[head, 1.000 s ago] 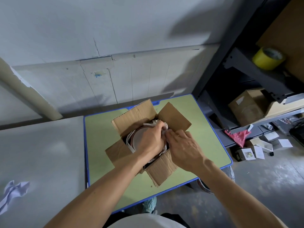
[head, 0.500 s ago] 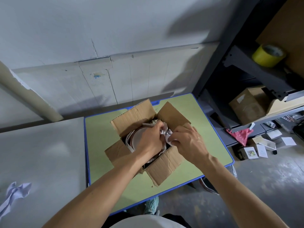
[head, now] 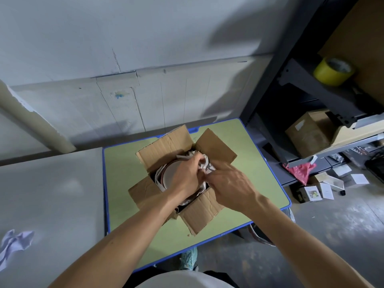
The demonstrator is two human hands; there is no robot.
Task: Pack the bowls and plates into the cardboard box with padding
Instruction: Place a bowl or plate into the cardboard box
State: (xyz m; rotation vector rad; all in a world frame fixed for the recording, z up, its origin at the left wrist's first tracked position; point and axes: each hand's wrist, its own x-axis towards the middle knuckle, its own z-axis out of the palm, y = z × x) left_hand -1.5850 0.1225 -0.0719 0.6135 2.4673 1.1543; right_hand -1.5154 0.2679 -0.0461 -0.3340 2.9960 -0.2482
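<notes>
left hand (head: 187,173) over the open box, fingers bent and curled tight on a wad of white paper padding (head: 204,163). right hand (head: 230,183) right next to it, touching it, fingers bent too and pinching the same paper. paper bunched up in the far right corner of the cardboard box (head: 164,146), more of it round the sides. under the left hand, a round pale plate (head: 172,171) with a dark red rim, flat inside the box, partly hidden by the wrist. all four flaps of the box open and sticking out. box in the middle of a green tabletop (head: 124,167) with a blue edge. to the left, a grey top with one more crumpled paper (head: 14,242) near its front edge, well apart from the box. to the right, a dark shelf (head: 301,84) with a yellow tape roll (head: 330,73) up high and a small brown box (head: 307,134) lower down. a red bag (head: 301,171) near the floor, beside some little white boxes.
</notes>
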